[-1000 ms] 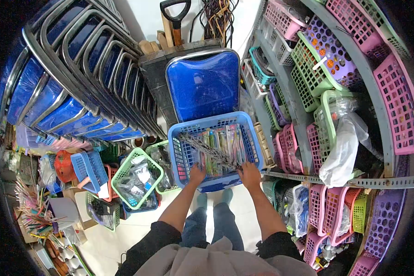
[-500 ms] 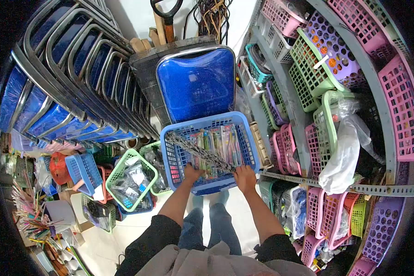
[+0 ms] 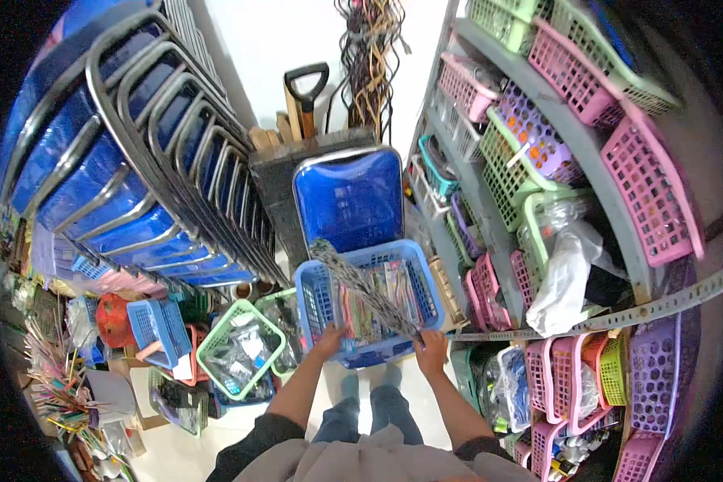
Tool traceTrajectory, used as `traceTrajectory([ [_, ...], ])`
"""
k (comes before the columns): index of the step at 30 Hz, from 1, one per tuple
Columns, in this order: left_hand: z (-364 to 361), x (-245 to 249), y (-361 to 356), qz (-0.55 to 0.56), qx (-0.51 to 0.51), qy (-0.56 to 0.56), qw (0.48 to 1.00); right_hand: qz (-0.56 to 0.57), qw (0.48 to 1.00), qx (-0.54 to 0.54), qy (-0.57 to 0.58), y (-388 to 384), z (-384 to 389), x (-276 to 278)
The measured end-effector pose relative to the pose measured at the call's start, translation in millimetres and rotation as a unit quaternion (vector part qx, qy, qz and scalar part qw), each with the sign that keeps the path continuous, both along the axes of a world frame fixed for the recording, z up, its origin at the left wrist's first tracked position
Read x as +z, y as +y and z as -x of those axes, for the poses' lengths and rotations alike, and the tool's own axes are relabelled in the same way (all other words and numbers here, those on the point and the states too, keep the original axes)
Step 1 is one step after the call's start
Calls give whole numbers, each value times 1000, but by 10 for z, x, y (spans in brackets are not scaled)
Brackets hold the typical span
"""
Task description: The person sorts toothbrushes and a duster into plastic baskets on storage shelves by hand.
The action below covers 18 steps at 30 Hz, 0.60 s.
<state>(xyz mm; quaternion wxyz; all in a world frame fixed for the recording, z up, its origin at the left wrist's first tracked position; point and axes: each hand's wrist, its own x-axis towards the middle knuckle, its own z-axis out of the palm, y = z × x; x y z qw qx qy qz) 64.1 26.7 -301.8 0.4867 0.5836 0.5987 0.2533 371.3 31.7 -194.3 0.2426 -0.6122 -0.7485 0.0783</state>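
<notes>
A blue plastic basket (image 3: 430, 291) stands in front of a blue chair (image 3: 349, 197) and holds many thin, colourful packets (image 3: 381, 293). Across it lies a long grey and black speckled strip (image 3: 357, 281), its far end over the left back rim. At the near right corner my right hand (image 3: 431, 352) is closed at the strip's near end and the basket rim; exactly what its fingers grip is hard to make out. My left hand (image 3: 329, 341) is at the near left part of the basket, its fingers over the rim and partly hidden.
Stacked blue chairs (image 3: 153, 161) with metal frames rise at the left. Shelves (image 3: 490, 217) with pink, green and purple baskets line the right side. A green basket (image 3: 241, 345) of packets and a blue basket (image 3: 159, 331) stand at the lower left. Cables hang on the back wall.
The view has tilted upward, so the basket and chair appear lower. The strip's far end now reaches past the basket's left back rim. Both hands remain at the near side.
</notes>
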Motion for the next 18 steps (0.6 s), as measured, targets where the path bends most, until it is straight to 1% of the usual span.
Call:
traceTrajectory([
  [1,-21,115,-11,-13,-1,0,1000,26,999,-7,45,-100,-47,127],
  [2,-73,304,-63,76,89,-150,982,53,995,-13,89,-219,-95,221],
  [3,-117,515,-123,165,172,-295,925,88,983,-46,158,-366,-114,291],
  [4,-139,761,-171,155,165,-297,928,120,964,-77,226,-483,-126,344],
  [5,-172,1080,-271,157,164,-314,922,109,965,-77,226,-597,-151,405],
  [6,-204,1372,-362,159,162,-331,916,135,962,-79,225,-697,-184,472],
  [7,-236,1610,-429,150,155,-333,918,160,958,-82,224,-766,-214,543],
  [8,-267,1825,-490,133,144,-337,921,149,959,-83,224,-826,-238,652],
  [10,-303,2198,-568,107,126,-342,925,194,934,-104,280,-929,-255,940],
  [11,-308,2363,-577,100,102,-358,923,175,930,-104,306,-953,-271,1005],
  [12,-309,2564,-578,91,78,-372,920,164,932,-102,308,-953,-292,1075],
  [13,-320,2900,-590,110,96,-324,935,115,943,-95,298,-959,-312,1163],
  [14,-319,2971,-528,102,90,-325,936,67,952,-88,286,-984,-322,1243],
  [15,-318,3009,-474,51,55,-343,936,36,956,-73,282,-1003,-241,1648],
  [16,-320,3058,-432,1,18,-360,933,29,956,-76,282,-1010,-236,1837],
  [18,-329,3252,-370,-8,0,-347,938,30,980,-68,185,-1008,-291,2121],
])
